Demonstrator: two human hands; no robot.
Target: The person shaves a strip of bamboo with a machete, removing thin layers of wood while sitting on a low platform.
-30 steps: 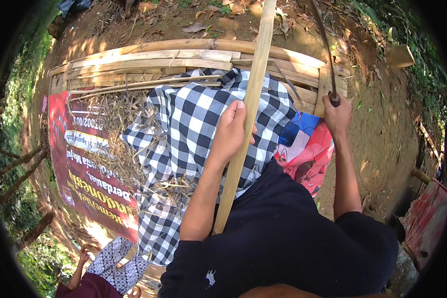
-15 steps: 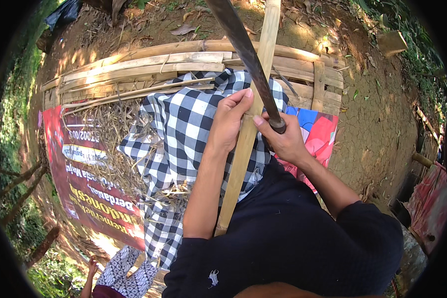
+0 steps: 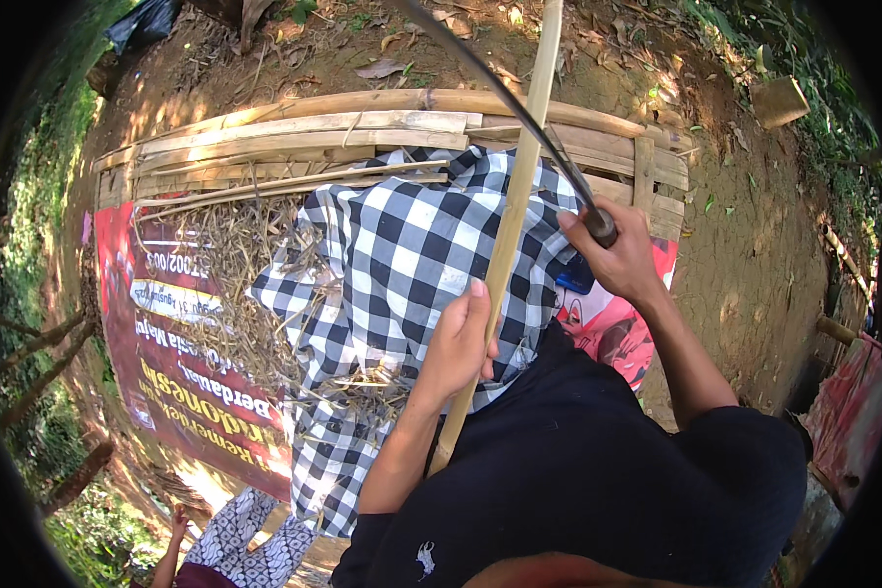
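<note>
A long pale bamboo strip (image 3: 513, 220) runs upright past my lap, its far end going out at the top edge. My left hand (image 3: 461, 345) is closed round its lower part, thumb up along the strip. In my right hand (image 3: 617, 250), the fingers are wrapped round the butt end of a long dark knife (image 3: 519, 110), which slants up and to the left across the strip. The knife's far end lies outside the picture. Under the strip, a black-and-white checked cloth (image 3: 392, 230) is spread over the seat and my legs.
A slatted bamboo platform (image 3: 304, 139) bears thin bamboo sticks (image 3: 294, 186), a printed red banner (image 3: 191, 416) and dry shavings (image 3: 240, 294). A dark blue phone-like object (image 3: 575, 277) lies by my right wrist. Another person's patterned trousers (image 3: 235, 534) show at lower left.
My left hand has slid down the strip toward my body. My right hand has moved off the strip to the right with the knife, and the strip has turned more edge-on.
</note>
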